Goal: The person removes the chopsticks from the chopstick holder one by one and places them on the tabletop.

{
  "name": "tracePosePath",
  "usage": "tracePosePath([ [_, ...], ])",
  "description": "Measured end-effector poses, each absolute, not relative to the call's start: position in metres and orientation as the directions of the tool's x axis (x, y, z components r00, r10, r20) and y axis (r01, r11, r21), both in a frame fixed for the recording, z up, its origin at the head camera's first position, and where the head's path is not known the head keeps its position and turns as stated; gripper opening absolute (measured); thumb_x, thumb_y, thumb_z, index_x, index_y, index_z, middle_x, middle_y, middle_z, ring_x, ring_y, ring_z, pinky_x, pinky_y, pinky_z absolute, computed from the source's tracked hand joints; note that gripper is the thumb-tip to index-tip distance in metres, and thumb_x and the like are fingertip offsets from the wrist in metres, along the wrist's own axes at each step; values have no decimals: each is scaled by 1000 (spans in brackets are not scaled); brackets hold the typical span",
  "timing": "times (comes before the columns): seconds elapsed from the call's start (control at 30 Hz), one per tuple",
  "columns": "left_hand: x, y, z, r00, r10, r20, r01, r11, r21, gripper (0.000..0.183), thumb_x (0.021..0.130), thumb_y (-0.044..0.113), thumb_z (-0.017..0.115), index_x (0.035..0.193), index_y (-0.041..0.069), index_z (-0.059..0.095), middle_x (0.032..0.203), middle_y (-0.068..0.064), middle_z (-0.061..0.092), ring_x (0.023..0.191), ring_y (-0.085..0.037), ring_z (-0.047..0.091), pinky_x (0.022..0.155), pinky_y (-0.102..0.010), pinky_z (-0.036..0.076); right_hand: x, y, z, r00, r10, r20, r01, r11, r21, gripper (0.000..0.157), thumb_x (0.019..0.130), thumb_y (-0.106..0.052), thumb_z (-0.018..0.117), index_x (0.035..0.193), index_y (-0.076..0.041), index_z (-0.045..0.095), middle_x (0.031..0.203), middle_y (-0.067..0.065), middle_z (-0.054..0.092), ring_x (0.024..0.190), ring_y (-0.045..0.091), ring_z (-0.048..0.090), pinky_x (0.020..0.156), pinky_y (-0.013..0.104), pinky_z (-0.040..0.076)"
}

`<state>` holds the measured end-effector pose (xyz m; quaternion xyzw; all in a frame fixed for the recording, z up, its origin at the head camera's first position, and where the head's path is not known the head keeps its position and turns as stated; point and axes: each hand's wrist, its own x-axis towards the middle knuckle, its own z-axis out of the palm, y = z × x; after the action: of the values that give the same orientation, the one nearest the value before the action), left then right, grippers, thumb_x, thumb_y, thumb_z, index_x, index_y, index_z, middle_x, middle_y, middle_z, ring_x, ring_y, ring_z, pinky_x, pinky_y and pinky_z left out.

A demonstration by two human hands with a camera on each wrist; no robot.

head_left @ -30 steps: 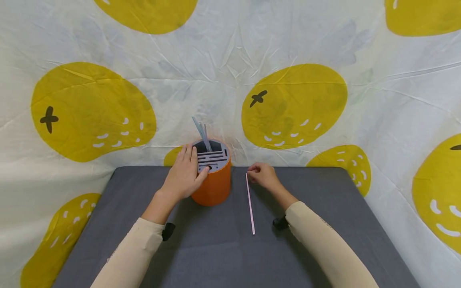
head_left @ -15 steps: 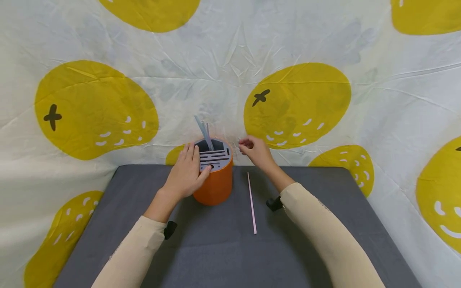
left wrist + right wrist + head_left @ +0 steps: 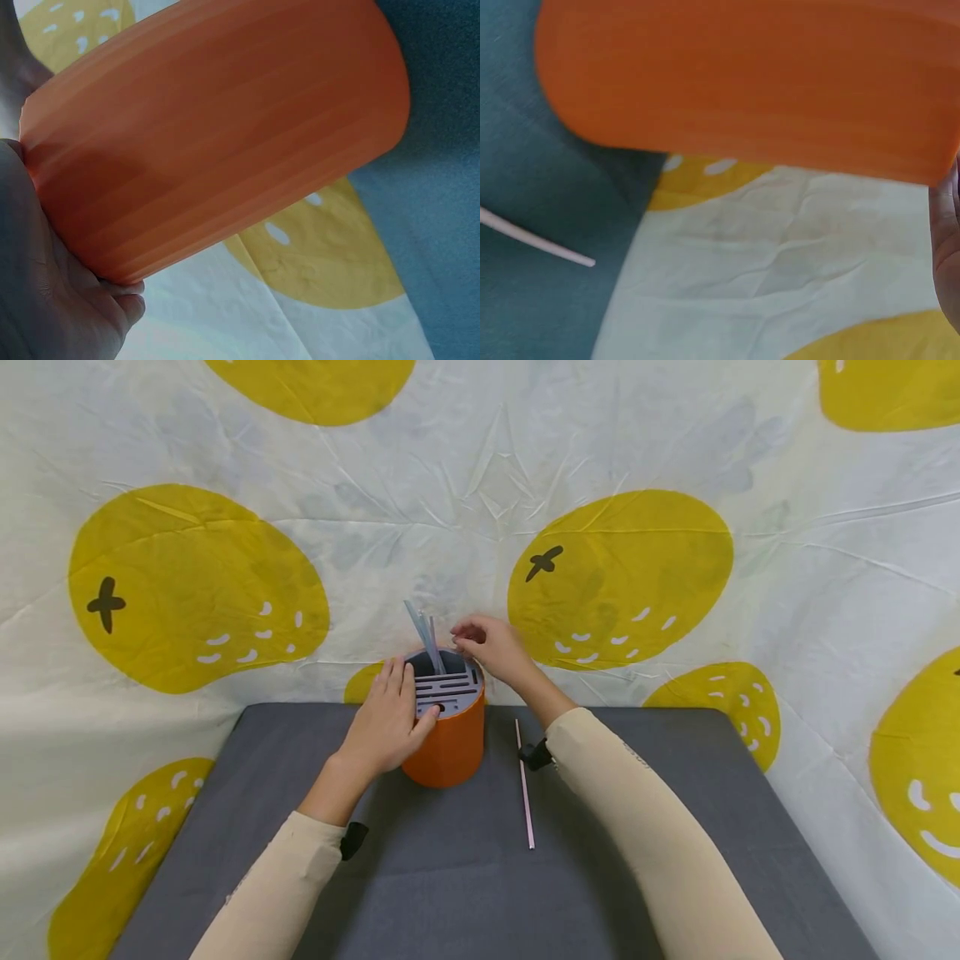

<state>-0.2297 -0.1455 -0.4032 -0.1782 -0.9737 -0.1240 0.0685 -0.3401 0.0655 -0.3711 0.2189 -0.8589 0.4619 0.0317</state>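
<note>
Right hand point(image 3: 491, 647): moved leftward since earlier frame, now beside top of orange cylindrical holder point(image 3: 446, 747), fingers loosely bent, nothing seen in them from here; left hand point(image 3: 386, 714): straight-fingered, resting on holder; thin pale-blue strips point(image 3: 422, 631): standing inside, tilted; slender pink stick point(image 3: 527, 806): on dark grey cloth-covered table point(image 3: 450, 893); step, seemingly: reaching for strips, next calling for careful pinch

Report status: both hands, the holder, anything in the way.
Left hand rests on orange cylindrical holder; right hand near its rear edge, grip unclear. Holder upright. Bluish sticks stand in it, close to right hand; pink stick lies on table.
</note>
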Motion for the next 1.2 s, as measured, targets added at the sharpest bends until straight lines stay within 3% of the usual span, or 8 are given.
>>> tracePosePath([
  [0.2,-230,-146,-403,-923,337,186,373,903,214,84,108,52,34,160,-11,18,171,-28,11,160,-43,7,130,-54,14,-343,47,-360,-896,-368,248,-414,493,-765,30,101,-18,67,130,-10,71,120,7,75,111,21,71,97,34,59],
  [0.5,-229,-146,-403,-921,342,186,378,901,214,83,108,52,33,160,-11,17,170,-28,11,160,-43,6,130,-54,13,-347,35,-361,-887,-377,267,-439,507,-742,30,100,-17,69,129,-8,70,119,9,75,110,22,70,99,34,57],
  [0.83,-230,-145,-402,-922,342,180,377,900,218,83,108,52,33,160,-11,18,170,-28,10,160,-42,6,130,-53,11,-346,31,-363,-884,-370,284,-447,495,-745,16,100,-15,69,114,-6,71,108,9,73,100,23,69,93,36,57],
  [1.0,-229,-146,-402,-921,342,186,378,901,213,83,109,52,33,160,-11,18,170,-28,11,160,-43,6,130,-54,13,-345,32,-364,-880,-384,279,-446,466,-764,16,101,-11,63,116,-7,70,111,9,73,101,22,68,92,35,58],
  [1.2,-228,-145,-401,-927,336,166,367,905,216,83,109,52,32,161,-10,16,171,-28,10,160,-42,4,130,-53,11,-346,33,-366,-893,-377,245,-400,419,-815,17,104,-9,59,118,-6,69,113,11,73,93,22,71,81,31,62],
])
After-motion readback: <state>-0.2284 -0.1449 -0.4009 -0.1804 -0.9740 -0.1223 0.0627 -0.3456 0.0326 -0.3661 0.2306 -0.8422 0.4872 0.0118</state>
